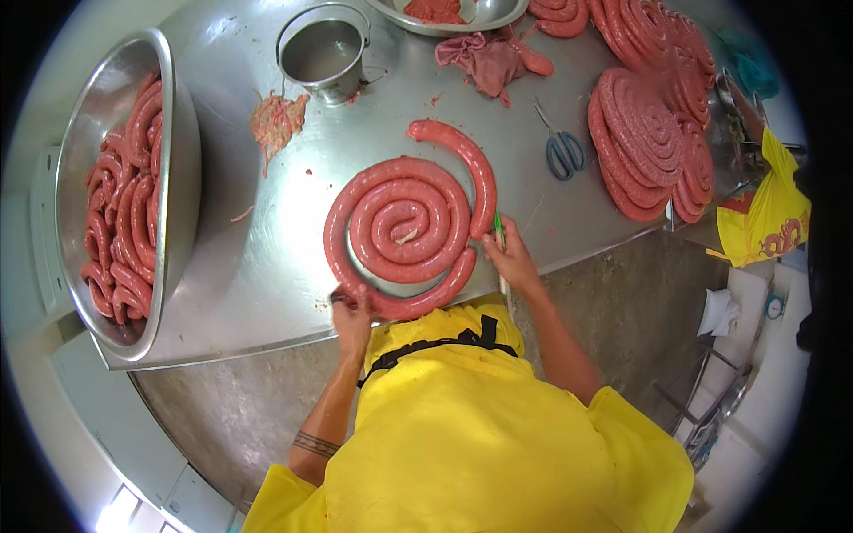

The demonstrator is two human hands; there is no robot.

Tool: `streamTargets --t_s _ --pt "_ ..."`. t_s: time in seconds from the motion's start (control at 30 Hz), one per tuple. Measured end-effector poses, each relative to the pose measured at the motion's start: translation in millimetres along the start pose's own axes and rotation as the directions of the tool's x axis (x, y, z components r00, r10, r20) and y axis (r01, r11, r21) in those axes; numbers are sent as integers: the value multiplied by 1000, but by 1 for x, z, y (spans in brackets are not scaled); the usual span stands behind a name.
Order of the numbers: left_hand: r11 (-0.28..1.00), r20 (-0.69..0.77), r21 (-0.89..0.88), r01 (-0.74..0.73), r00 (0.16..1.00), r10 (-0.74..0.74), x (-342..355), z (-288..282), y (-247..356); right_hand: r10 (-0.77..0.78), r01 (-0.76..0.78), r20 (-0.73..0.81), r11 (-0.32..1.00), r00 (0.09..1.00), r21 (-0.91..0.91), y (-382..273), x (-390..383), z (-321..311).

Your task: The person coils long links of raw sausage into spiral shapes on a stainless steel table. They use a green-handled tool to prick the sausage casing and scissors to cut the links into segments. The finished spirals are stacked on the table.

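A spiral coil of pink sausage (404, 191) lies on the steel table, with an outer length (480, 178) running up its right side. My left hand (354, 315) is closed at the coil's lower left, beside a small dark thing that I cannot make out. My right hand (506, 253) is closed on a slim green and pale tool (499, 226) beside the coil's right end, where a gap shows in the sausage. Blue-handled scissors (565, 153) lie to the right.
A steel tub of sausages (173, 222) stands left. Behind are a bucket (322, 58), meat scraps (275, 124), a pink cloth (480, 62) and a bowl (498, 11). Stacked coils (635, 142) and a yellow garment (751, 226) are right. The table's front edge (222, 360) runs before me.
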State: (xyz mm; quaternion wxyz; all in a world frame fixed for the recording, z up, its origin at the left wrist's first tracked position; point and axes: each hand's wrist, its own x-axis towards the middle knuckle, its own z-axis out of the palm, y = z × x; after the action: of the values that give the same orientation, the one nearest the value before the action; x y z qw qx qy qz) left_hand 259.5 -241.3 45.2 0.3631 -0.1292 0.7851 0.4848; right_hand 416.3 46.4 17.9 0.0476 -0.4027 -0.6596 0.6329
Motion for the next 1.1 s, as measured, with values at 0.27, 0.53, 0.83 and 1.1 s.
streamTargets --t_s 0.27,0.53,0.83,1.1 --pt "671 377 -712 206 919 119 89 80 50 -267 162 -269 921 925 -355 -25 59 -20" --pt "915 191 -295 -275 921 338 88 32 66 -225 280 172 662 959 -695 -32 -54 -69" --pt "360 420 -877 317 870 259 56 6 29 -100 -15 754 989 650 145 -124 27 207" --pt "850 424 -412 -328 757 497 54 -12 29 0 -376 690 839 724 394 -204 154 96"
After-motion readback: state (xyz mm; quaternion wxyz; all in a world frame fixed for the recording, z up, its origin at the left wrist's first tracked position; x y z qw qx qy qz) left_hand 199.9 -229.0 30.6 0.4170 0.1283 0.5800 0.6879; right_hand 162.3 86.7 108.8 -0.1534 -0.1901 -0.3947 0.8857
